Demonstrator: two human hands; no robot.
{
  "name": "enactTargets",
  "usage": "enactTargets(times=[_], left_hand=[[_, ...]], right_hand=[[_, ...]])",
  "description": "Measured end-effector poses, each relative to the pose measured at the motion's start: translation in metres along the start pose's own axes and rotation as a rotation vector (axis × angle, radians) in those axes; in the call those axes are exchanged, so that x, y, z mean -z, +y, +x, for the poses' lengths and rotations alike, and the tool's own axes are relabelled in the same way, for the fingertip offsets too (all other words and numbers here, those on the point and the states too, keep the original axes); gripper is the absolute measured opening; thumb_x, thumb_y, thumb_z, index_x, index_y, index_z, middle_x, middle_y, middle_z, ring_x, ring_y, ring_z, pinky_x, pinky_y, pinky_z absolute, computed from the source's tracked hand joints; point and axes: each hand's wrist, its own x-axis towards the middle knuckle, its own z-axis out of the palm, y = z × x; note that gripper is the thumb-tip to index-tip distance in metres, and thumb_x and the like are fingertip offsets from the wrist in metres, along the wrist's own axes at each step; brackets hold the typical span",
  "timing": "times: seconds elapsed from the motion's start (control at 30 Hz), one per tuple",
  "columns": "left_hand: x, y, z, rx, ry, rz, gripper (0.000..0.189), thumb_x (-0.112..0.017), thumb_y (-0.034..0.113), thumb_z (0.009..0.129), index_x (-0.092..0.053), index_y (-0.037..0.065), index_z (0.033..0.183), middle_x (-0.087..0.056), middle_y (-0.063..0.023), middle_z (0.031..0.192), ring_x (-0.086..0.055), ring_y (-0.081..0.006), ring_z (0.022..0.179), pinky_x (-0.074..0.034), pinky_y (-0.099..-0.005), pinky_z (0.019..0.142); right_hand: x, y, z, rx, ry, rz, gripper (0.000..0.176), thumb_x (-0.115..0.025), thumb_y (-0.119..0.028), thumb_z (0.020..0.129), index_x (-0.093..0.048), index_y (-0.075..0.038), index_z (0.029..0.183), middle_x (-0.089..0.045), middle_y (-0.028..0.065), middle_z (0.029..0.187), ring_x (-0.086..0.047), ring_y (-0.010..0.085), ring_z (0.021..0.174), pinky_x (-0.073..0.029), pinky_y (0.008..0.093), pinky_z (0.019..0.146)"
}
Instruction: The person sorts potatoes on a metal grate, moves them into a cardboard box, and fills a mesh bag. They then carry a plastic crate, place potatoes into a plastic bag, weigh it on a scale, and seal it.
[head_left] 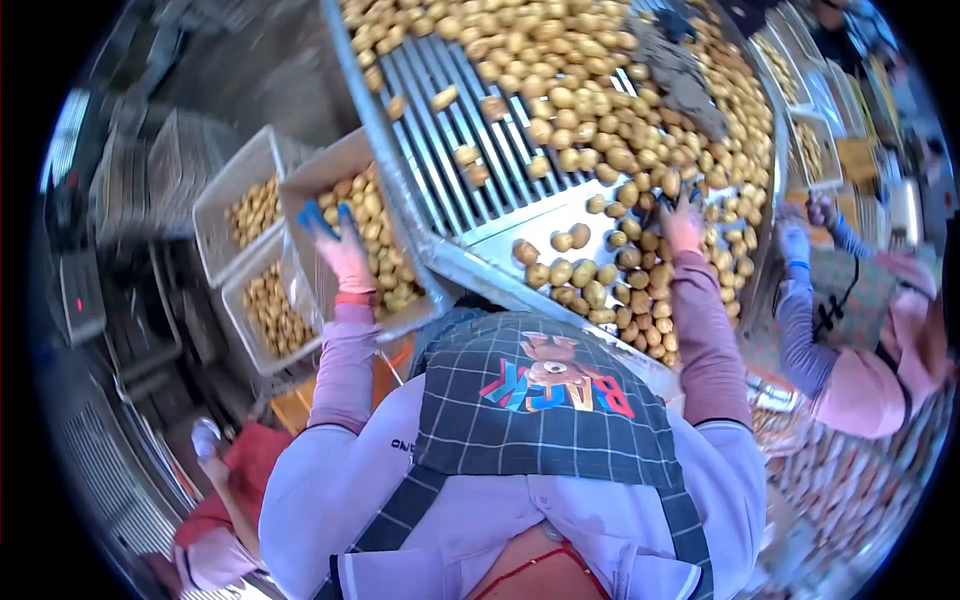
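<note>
My left hand (343,252), in a glove with blue fingertips, is over a pale crate (318,166) of potatoes (372,225). Its fingers are apart and nothing shows in them. On the metal sorting table, my right hand (684,225) reaches into a heap of potatoes (640,285). Its dark-tipped fingers are spread and touch the heap by a single potato (671,183); no firm grip shows. A few loose potatoes (571,239) lie on the bare metal sheet (500,237) between my hands.
Metal rollers (425,130) carry scattered potatoes beyond the sheet. A grey cloth (680,75) lies on the heap. Two smaller crates (230,290) of potatoes stand at left. A co-worker's gloved hand (793,243) is at right; another person (235,490) is at lower left.
</note>
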Motion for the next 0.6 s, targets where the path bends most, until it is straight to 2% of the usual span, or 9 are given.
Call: enactTargets(times=[0.03,0.07,0.13,0.23,0.3,0.33,0.43,0.53,0.6], left_hand=[[-0.037,0.01,0.008,-0.072,-0.128,0.003,0.06,-0.063,0.018,0.091,-0.036,-0.004,0.14,-0.039,-0.017,0.143,-0.035,-0.0269,0.131,-0.024,-0.0362,0.112],[-0.08,0.028,0.008,-0.089,-0.192,-0.283,0.062,-0.063,0.017,0.09,-0.034,-0.002,0.141,-0.038,-0.0162,0.145,-0.034,-0.0272,0.134,-0.023,-0.0363,0.112],[-0.149,0.044,0.006,-0.293,-0.379,-0.02,0.062,-0.064,0.021,0.089,-0.037,-0.002,0.14,-0.036,-0.02,0.147,-0.033,-0.0324,0.135,-0.023,-0.037,0.113],[-0.216,0.105,-0.065,-0.375,-0.446,0.534,0.064,-0.063,0.037,0.086,-0.044,0.001,0.136,-0.04,-0.0269,0.14,-0.037,-0.0407,0.13,-0.027,-0.0451,0.11],[-0.234,0.113,-0.097,-0.42,-1.05,0.382,0.067,-0.06,0.046,0.083,-0.047,0.005,0.135,-0.047,-0.0244,0.135,-0.046,-0.041,0.122,-0.034,-0.0526,0.102],[-0.233,0.118,-0.135,-0.709,-0.766,0.154,0.065,-0.061,0.046,0.082,-0.049,0.008,0.134,-0.048,-0.0242,0.134,-0.047,-0.0394,0.121,-0.037,-0.0528,0.099],[-0.197,0.154,-0.172,-0.815,-1.15,0.268,0.051,-0.062,0.043,0.082,-0.061,0.011,0.122,-0.055,-0.0182,0.128,-0.052,-0.0376,0.117,-0.038,-0.0466,0.101],[-0.201,0.144,-0.115,-0.286,-2.063,-0.219,0.052,-0.066,0.039,0.08,-0.059,0.016,0.127,-0.053,-0.0153,0.132,-0.045,-0.0339,0.126,-0.032,-0.0453,0.108],[-0.208,0.145,-0.047,-0.517,-1.439,-0.132,0.05,-0.067,0.024,0.083,-0.055,0.009,0.13,-0.054,-0.0141,0.133,-0.048,-0.0316,0.124,-0.034,-0.0444,0.108]], right_hand=[[-0.024,-0.012,0.003,-0.054,0.399,0.097,0.043,-0.059,-0.035,0.087,-0.056,0.0,0.113,-0.06,0.0259,0.106,-0.058,0.0411,0.097,-0.045,0.0507,0.084],[0.005,-0.044,-0.009,-0.181,0.139,0.584,0.047,-0.061,-0.037,0.086,-0.055,0.001,0.113,-0.058,0.0285,0.108,-0.057,0.0429,0.099,-0.045,0.0512,0.085],[-0.01,-0.082,-0.06,0.09,-0.343,0.324,0.054,-0.062,-0.035,0.084,-0.051,-0.004,0.127,-0.049,0.0288,0.128,-0.051,0.046,0.112,-0.041,0.0509,0.095],[0.011,-0.102,-0.136,0.474,-0.177,0.31,0.051,-0.06,-0.033,0.084,-0.052,-0.017,0.132,-0.041,0.0174,0.141,-0.035,0.0427,0.132,-0.024,0.0592,0.108],[0.026,-0.077,-0.142,0.386,-0.272,0.4,0.053,-0.06,-0.033,0.084,-0.05,-0.021,0.134,-0.044,0.014,0.14,-0.035,0.0379,0.133,-0.022,0.0562,0.11],[0.032,-0.063,-0.139,0.294,-0.252,0.324,0.05,-0.061,-0.034,0.083,-0.054,-0.021,0.131,-0.044,0.0121,0.14,-0.034,0.0352,0.134,-0.021,0.0516,0.113],[-0.006,-0.008,-0.127,0.226,-0.262,0.207,0.05,-0.062,-0.034,0.082,-0.055,-0.024,0.13,-0.042,0.0123,0.143,-0.032,0.0351,0.136,-0.011,0.0547,0.115],[0.014,-0.007,-0.068,0.059,-0.118,0.112,0.043,-0.063,-0.028,0.082,-0.06,-0.021,0.124,-0.041,0.0143,0.143,-0.032,0.0362,0.135,-0.011,0.0561,0.114],[0.035,-0.026,0.006,-0.05,0.243,0.194,0.035,-0.062,-0.02,0.083,-0.063,-0.015,0.118,-0.046,0.0171,0.137,-0.04,0.0389,0.128,-0.019,0.0552,0.111]])
